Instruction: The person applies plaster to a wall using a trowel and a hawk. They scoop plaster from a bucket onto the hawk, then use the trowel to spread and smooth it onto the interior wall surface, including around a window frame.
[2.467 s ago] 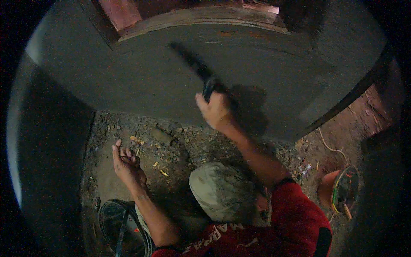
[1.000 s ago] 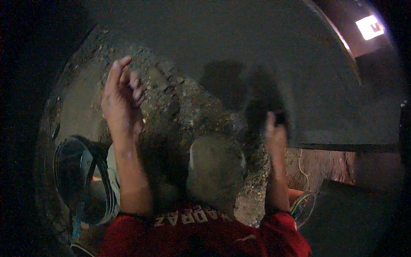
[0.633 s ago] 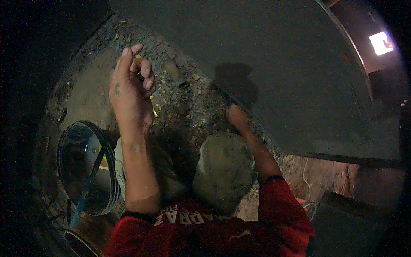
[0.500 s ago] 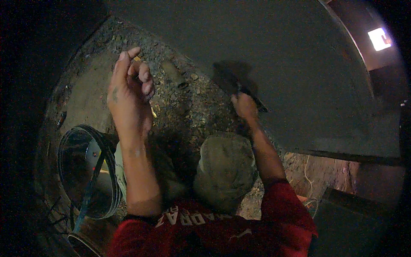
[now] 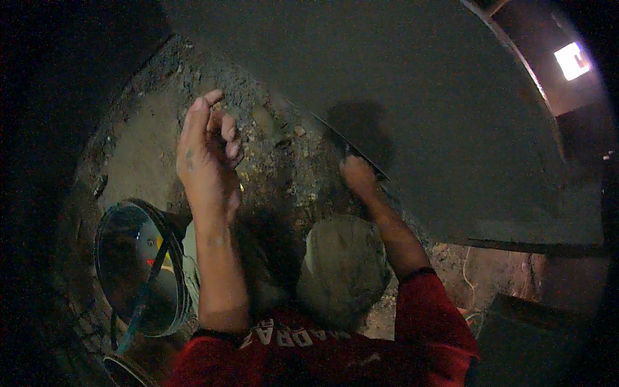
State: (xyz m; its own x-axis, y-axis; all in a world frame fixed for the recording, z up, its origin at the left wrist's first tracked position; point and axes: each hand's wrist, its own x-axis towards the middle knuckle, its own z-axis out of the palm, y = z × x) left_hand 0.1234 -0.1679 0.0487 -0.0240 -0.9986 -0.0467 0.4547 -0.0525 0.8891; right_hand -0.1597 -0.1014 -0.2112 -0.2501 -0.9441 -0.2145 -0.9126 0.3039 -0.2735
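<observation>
My right hand (image 5: pixel 360 174) grips a plastering trowel (image 5: pixel 335 135) by its handle. The trowel's dark blade shows almost edge-on against the lower edge of a smooth grey wall (image 5: pixel 451 129), and a shadow falls on the wall beside it. My left hand (image 5: pixel 209 148) is raised over the rubble-strewn ground, holding nothing, with its fingers loosely bent and apart. How closely the blade touches the wall is hard to tell in the dim light.
Rubble and gravel (image 5: pixel 284 155) cover the ground before my knees (image 5: pixel 345 264). At my left stands a bucket (image 5: pixel 138 271) with a strap-like dark bar across its mouth. A second rim (image 5: pixel 126 371) shows below it. A dark box-like block (image 5: pixel 535 342) lies at right.
My right hand and the trowel have shifted slightly left and down, and the blade has tilted to nearly edge-on. My left hand appears a little lower and farther right.
</observation>
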